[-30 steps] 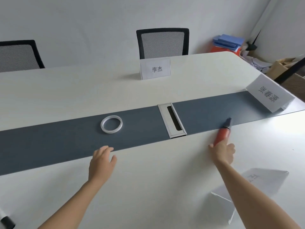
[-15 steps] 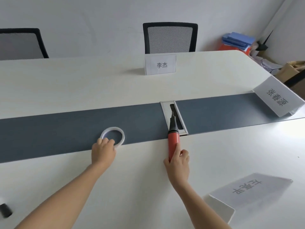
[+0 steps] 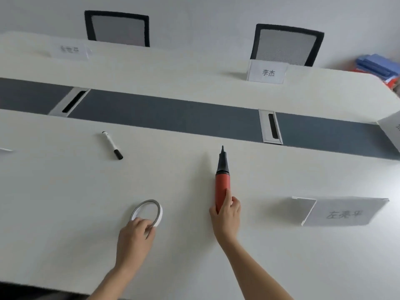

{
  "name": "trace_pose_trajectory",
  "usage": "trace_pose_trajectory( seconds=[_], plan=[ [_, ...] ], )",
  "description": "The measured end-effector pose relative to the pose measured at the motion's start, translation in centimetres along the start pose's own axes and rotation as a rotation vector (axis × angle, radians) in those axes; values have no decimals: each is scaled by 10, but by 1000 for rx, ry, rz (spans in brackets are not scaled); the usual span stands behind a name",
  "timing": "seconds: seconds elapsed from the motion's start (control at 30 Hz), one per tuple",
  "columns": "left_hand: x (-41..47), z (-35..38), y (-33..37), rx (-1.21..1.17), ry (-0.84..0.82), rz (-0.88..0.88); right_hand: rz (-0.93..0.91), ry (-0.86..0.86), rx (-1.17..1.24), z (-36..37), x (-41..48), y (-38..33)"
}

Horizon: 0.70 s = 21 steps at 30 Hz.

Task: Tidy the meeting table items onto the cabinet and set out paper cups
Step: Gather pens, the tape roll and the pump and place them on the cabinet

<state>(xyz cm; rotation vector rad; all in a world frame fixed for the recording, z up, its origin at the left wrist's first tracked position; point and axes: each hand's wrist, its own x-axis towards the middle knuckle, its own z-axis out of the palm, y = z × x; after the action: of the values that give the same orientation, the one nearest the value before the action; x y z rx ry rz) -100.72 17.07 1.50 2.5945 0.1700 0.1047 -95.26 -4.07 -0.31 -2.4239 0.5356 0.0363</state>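
My left hand (image 3: 135,233) pinches a white tape roll (image 3: 157,212) by its near rim, lifted over the white meeting table (image 3: 65,202). My right hand (image 3: 226,215) grips the rear end of a red tool with a black pointed tip (image 3: 221,182), which points away from me above the table. A black-capped white marker (image 3: 112,144) lies on the table to the left, apart from both hands.
A dark grey strip (image 3: 173,115) with two metal cable slots (image 3: 270,129) runs along the table. Name cards stand at the right (image 3: 342,213), far middle (image 3: 267,72) and far left (image 3: 69,49). Two mesh chairs (image 3: 287,45) sit behind the table.
Both hands drew back toward me off the grey strip, the left lifting the tape roll, the right carrying the red tool. The view swung left, showing the marker and a second chair.
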Motion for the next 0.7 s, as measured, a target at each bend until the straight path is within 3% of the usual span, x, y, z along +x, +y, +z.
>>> trace_pose_trajectory(
  seconds=[0.1,0.37,0.53,0.7],
  plan=[
    [-43,-29,-14,-132,72,-257,-113,-17,85,14,-53,-4],
    [-129,-62,-49,-248,188,-477,-463,-94,168,29,-167,-30],
    [-152,-73,-63,-328,204,-493,-416,-27,221,24,-193,-38],
    [-208,-98,-101,-337,219,-505,-453,-100,257,38,-269,-61]
  ],
)
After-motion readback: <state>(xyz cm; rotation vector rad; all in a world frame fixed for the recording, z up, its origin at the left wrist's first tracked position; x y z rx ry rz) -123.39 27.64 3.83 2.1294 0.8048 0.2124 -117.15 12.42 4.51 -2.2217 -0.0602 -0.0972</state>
